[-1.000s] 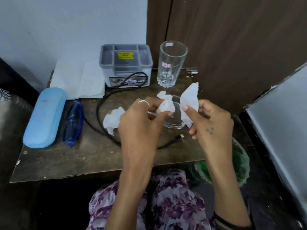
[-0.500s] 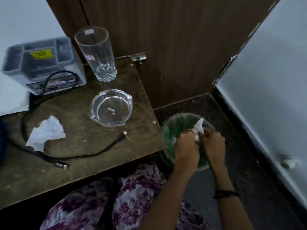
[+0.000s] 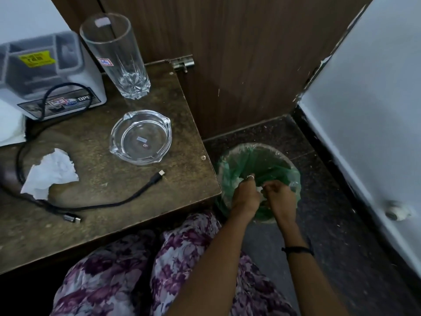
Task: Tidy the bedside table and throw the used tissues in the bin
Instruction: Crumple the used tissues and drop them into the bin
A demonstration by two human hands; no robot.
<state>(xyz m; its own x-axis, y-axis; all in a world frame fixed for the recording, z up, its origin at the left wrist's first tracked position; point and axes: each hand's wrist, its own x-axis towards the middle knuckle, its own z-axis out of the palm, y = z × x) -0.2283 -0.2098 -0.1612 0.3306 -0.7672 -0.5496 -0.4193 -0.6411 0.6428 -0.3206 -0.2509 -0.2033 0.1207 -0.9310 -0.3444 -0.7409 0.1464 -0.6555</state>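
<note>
A worn brown wooden bench (image 3: 95,224) stands against a dark wood-panel wall, beside a dark speckled floor. On the floor, just beside its corner, sits a round bin lined with a green plastic bag (image 3: 239,160). Both hands are down inside it — left hand (image 3: 245,196) and right hand (image 3: 279,198), fingers curled around bits of white tissue. One crumpled white tissue (image 3: 51,173) lies on the bench near a black cable (image 3: 127,200), a clear glass ashtray (image 3: 140,137) and a tall empty drinking glass (image 3: 116,55).
</note>
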